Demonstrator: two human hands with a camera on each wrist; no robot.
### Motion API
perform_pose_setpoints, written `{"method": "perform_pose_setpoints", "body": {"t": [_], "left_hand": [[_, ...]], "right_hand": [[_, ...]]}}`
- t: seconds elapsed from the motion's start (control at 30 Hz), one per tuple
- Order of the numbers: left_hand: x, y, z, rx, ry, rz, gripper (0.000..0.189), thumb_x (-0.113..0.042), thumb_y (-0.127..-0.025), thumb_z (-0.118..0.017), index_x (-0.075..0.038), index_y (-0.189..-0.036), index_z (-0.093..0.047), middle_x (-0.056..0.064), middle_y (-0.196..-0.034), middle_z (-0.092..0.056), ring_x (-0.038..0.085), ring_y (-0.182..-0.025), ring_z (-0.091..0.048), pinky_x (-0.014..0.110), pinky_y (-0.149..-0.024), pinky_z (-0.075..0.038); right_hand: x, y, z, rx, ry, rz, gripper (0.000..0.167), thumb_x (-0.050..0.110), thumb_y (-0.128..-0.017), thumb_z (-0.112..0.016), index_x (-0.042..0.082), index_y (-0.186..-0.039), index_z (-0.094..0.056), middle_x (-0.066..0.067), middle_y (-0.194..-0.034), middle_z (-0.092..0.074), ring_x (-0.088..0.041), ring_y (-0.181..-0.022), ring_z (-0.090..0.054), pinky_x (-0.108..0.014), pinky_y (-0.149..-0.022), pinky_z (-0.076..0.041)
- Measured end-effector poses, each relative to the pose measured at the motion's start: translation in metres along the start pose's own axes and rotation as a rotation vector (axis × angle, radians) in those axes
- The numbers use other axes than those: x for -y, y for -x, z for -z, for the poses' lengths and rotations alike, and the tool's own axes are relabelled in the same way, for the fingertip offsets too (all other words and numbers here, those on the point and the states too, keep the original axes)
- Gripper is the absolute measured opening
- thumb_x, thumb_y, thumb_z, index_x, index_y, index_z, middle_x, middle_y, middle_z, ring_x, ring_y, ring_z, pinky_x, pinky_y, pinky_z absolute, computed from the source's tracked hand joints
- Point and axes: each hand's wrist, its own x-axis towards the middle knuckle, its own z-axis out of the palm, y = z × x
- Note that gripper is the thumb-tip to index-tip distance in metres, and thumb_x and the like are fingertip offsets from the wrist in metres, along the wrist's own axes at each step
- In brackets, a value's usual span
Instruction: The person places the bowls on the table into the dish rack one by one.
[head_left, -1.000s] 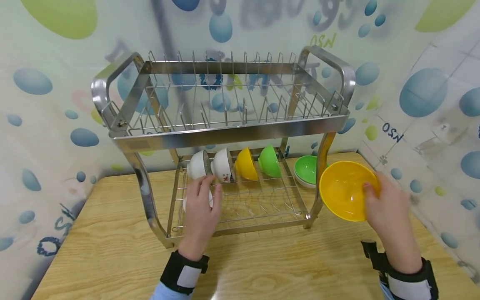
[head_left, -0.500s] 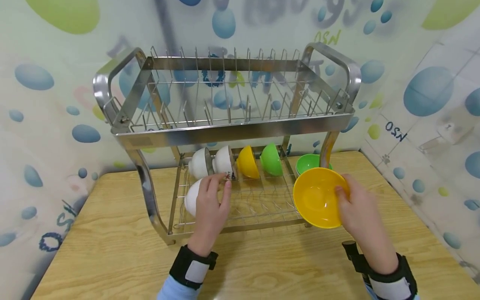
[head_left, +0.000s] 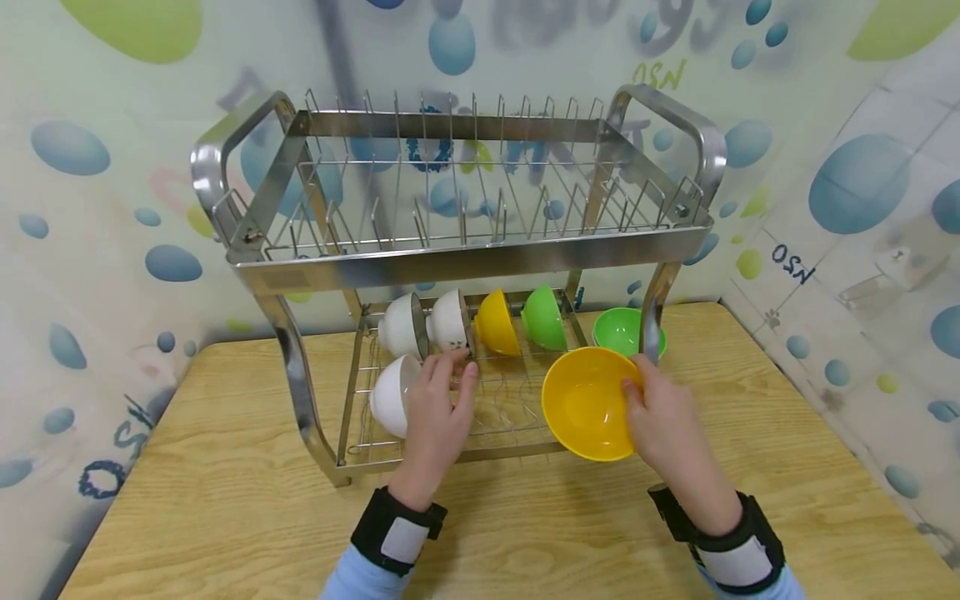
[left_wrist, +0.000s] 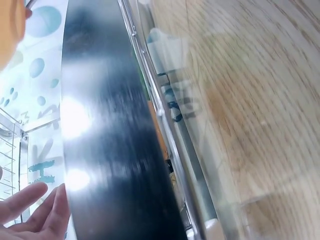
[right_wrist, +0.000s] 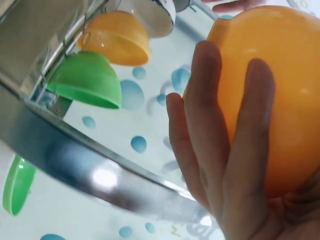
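Observation:
My right hand (head_left: pixel 671 429) grips a large yellow bowl (head_left: pixel 585 408) by its right rim, thumb inside. The bowl's mouth tilts towards me at the rack's front right; in the right wrist view the fingers (right_wrist: pixel 257 105) spread over its outside. My left hand (head_left: pixel 437 421), fingers loosely bent and holding nothing, reaches over the lower tier, just right of a white bowl (head_left: pixel 390 398) standing on its side. Behind stand a white bowl (head_left: pixel 401 325), a patterned white bowl (head_left: pixel 448 317), a smaller yellow bowl (head_left: pixel 497 323) and a green bowl (head_left: pixel 543 318), also on their sides.
A two-tier metal dish rack (head_left: pixel 480 262) stands on the wooden table (head_left: pixel 187 483); its upper tier with wire prongs overhangs the bowls. Outside its right post sits another green bowl (head_left: pixel 617 329). A patterned wall (head_left: pixel 112 225) closes off the back and the right side.
My right hand has carried the yellow bowl left, from beyond the right post to the rack's front. My left hand has shifted slightly right, uncovering more of the front white bowl.

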Motion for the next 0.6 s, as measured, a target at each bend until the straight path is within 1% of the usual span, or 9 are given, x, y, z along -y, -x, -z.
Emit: {"method": "perform_pose_setpoints", "body": {"t": [0.13,0.3,0.47,0.6], "left_hand": [[-0.001,0.001,-0.002,0.033,-0.006,0.041,0.036,-0.032,-0.100,-0.046,-0.005,-0.118,-0.060,0.010,-0.105,-0.061,0.020,-0.089,-0.059,0.030,-0.071,-0.053],[-0.001,0.002,-0.004,0.074,-0.012,0.082,0.037,-0.034,-0.100,-0.045,-0.007,-0.120,-0.059,0.008,-0.105,-0.060,0.018,-0.090,-0.058,0.028,-0.070,-0.052],[0.000,0.003,-0.007,0.097,0.024,0.115,0.037,-0.036,-0.100,-0.044,-0.008,-0.119,-0.060,0.006,-0.106,-0.061,0.016,-0.090,-0.059,0.027,-0.071,-0.052],[0.000,0.003,-0.008,0.111,0.041,0.136,0.037,-0.037,-0.100,-0.044,-0.010,-0.117,-0.061,0.005,-0.106,-0.063,0.016,-0.090,-0.059,0.026,-0.070,-0.051]], "right_hand": [[0.002,-0.003,-0.011,0.014,-0.005,0.009,0.027,0.011,-0.100,-0.042,0.000,-0.124,-0.049,-0.024,-0.096,-0.063,-0.022,-0.061,-0.055,-0.027,-0.051,-0.044],[0.002,-0.010,-0.023,0.052,-0.022,0.017,0.031,0.010,-0.100,-0.041,-0.001,-0.128,-0.047,-0.026,-0.102,-0.063,-0.021,-0.064,-0.057,-0.028,-0.053,-0.047],[0.004,-0.017,-0.034,0.086,-0.023,0.012,0.030,0.010,-0.100,-0.041,-0.001,-0.127,-0.047,-0.027,-0.108,-0.064,-0.022,-0.068,-0.060,-0.028,-0.055,-0.048],[0.008,-0.021,-0.042,0.097,-0.005,0.023,0.028,0.010,-0.100,-0.040,-0.001,-0.124,-0.048,-0.025,-0.105,-0.065,-0.021,-0.067,-0.058,-0.029,-0.055,-0.047]]}}
